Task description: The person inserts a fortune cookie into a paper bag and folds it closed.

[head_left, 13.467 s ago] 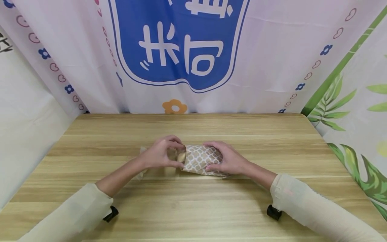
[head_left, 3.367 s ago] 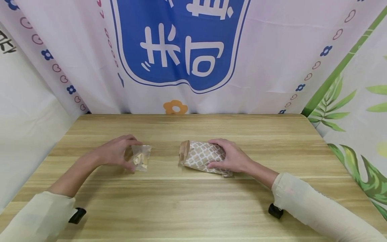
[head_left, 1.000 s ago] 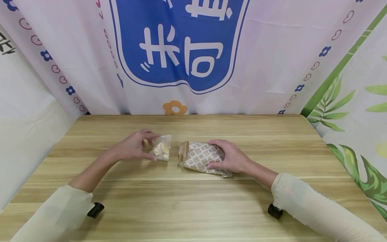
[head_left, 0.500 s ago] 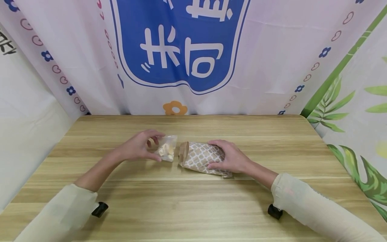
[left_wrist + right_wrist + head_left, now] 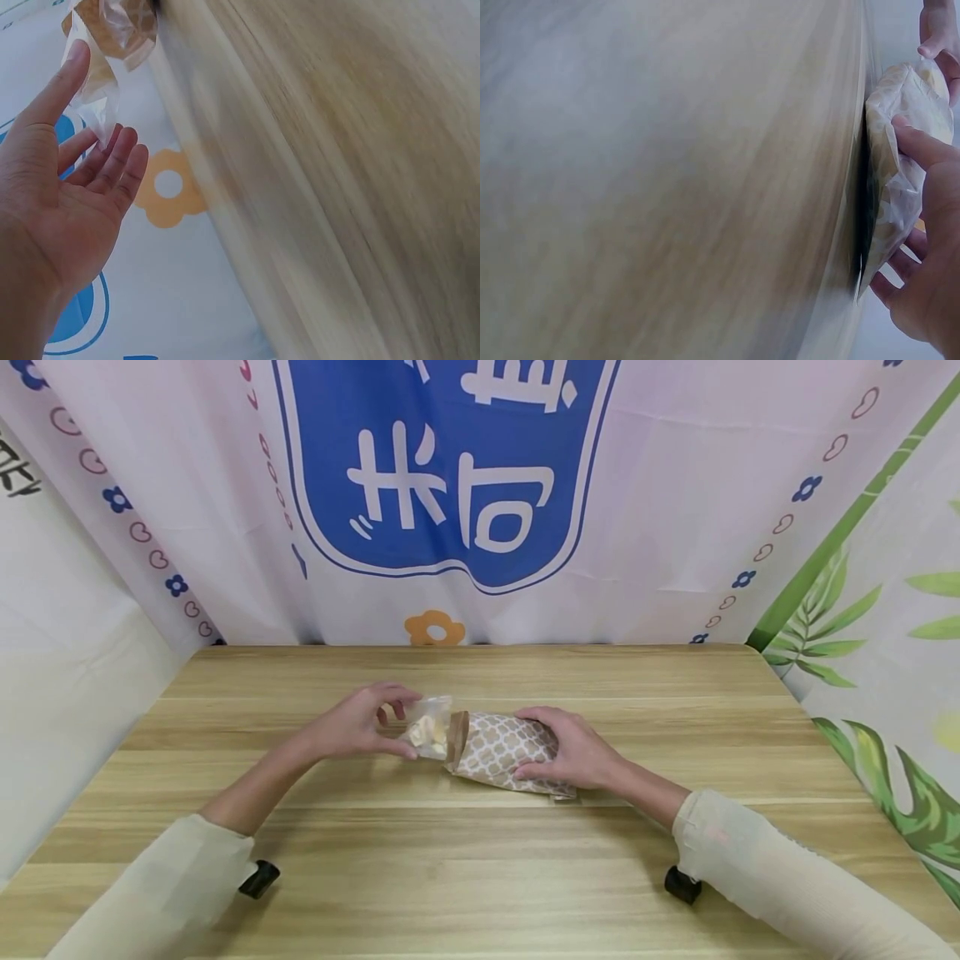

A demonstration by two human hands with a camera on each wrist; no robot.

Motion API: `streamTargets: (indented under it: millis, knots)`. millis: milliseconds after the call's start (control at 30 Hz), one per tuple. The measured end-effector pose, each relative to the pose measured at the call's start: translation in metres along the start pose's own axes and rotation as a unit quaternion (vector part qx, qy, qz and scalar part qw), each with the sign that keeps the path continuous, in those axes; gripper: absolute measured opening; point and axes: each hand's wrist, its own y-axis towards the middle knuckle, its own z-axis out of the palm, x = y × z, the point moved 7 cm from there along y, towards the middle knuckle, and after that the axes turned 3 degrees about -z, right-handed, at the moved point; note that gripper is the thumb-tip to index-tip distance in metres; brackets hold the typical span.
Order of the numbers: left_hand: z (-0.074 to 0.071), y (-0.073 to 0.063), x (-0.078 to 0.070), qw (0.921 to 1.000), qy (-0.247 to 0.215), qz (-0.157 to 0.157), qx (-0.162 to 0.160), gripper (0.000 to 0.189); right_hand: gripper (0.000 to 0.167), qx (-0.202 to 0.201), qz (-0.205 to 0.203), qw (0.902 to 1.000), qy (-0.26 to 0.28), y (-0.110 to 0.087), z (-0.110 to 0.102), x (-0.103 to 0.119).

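My left hand (image 5: 363,722) pinches a small clear plastic packet (image 5: 430,728) holding pale yellow pieces. The packet's right edge is at the open left end of a brown paper bag (image 5: 495,750) with a white lattice print; whether part of it is inside, I cannot tell. From the right, my right hand (image 5: 573,752) grips the bag, which lies on its side on the table. In the left wrist view the packet (image 5: 97,94) hangs between thumb and fingers. The right wrist view has the bag (image 5: 900,161) between thumb and fingers.
The wood-grain table (image 5: 480,860) reaches back to a printed curtain (image 5: 645,527) with a blue emblem. Leaf-patterned cloth (image 5: 885,610) hangs at the right side. A black wrist device (image 5: 259,878) sits below the left sleeve, another (image 5: 682,885) below the right.
Earlier the left hand was at the bag's opening, then away to the left with the packet. It has since brought the packet rightward to the bag's mouth. My right hand keeps hold of the bag.
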Motion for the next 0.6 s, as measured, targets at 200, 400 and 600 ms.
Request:
streamTargets:
  millis: [200,400,600]
  knots:
    - [0.007,0.002,-0.001,0.9999,0.003,-0.006,-0.010,0.076,0.083,0.000,-0.001,1.0000,-0.001,0.000,0.000,-0.001]
    - [0.014,0.003,-0.002,0.9987,0.028,-0.021,-0.037,0.081,0.083,-0.001,-0.002,1.0000,-0.002,0.000,0.000,-0.001]
    - [0.020,0.004,-0.008,0.9964,0.063,-0.024,-0.052,0.082,0.082,-0.001,-0.004,1.0000,-0.002,0.000,-0.001,0.000]
